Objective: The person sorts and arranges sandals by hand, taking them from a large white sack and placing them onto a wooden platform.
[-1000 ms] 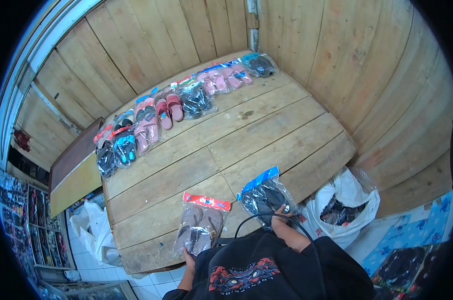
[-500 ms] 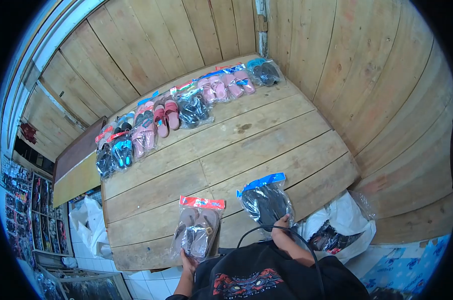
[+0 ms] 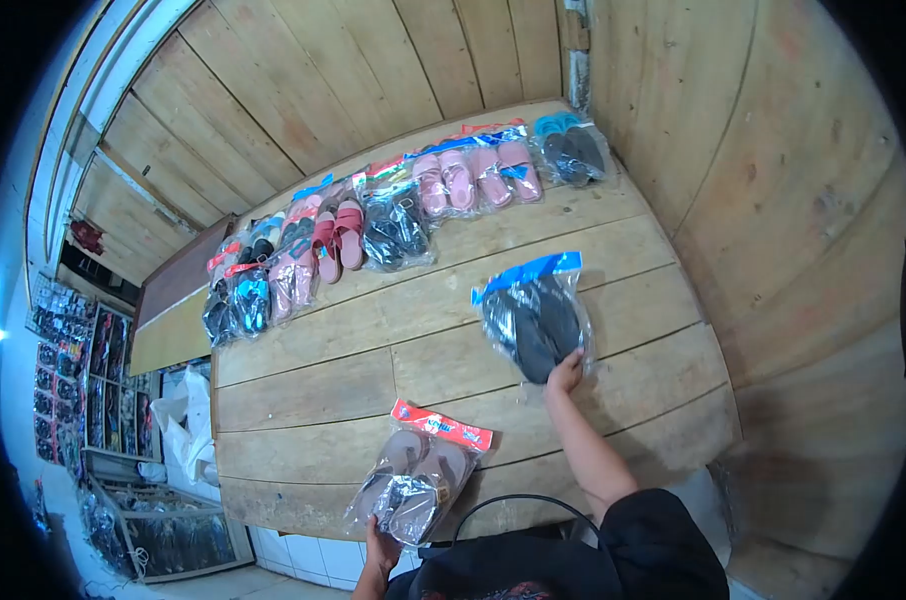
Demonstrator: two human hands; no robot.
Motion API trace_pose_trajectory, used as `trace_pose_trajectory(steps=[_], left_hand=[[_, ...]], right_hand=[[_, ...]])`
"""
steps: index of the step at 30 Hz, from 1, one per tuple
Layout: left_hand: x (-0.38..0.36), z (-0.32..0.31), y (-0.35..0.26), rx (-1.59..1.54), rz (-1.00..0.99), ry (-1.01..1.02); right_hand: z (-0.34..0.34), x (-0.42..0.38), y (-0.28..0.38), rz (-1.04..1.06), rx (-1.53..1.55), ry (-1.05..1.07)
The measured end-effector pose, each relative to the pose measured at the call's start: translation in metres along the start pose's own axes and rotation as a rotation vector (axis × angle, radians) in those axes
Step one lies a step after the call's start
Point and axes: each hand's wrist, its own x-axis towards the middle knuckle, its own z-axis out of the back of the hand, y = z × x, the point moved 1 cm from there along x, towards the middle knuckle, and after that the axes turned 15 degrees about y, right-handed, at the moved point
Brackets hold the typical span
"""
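My right hand (image 3: 566, 372) grips the lower end of a clear bag of black sandals (image 3: 533, 322) with a blue header, out over the middle right of the wooden table. At the near edge, my left hand (image 3: 381, 543) holds the bottom of a bag of greyish-mauve sandals (image 3: 414, 484) with a red header, tilted to the right. Both hands are closed on the plastic, and their fingertips are partly hidden. Farther off lie bagged pink slides (image 3: 445, 186), a bag of black sandals with buckles (image 3: 395, 225) and red-and-pink sandals (image 3: 339, 240).
Along the table's far edge runs a row of bagged footwear, ending in black sandals with a turquoise top (image 3: 573, 152) at the corner. Plank walls (image 3: 763, 190) close off the back and right. A white sack (image 3: 186, 425) and stocked shelves (image 3: 108, 385) stand left, below the table.
My right hand has carried the black sandals forward, farther over the table. The greyish-mauve pair in my left hand has tilted to the right. The camera view has shifted.
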Motion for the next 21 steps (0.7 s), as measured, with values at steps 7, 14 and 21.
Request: trace_pose_trajectory(steps=[7,14,21], left_hand=[[0.043,-0.069,-0.027,-0.100,-0.071,-0.048],[0.142,-0.170,-0.085,-0.112,-0.077,-0.041],[0.308,-0.265,-0.138,-0.176,-0.239,0.135]], right_hand=[[-0.157,0.134,0.042,-0.141,0.071,0.008],[-0.270,0.228,0.046,-0.336,0.532,0.384],[-0.267,0.266,-0.014,-0.308,0.538,0.722]])
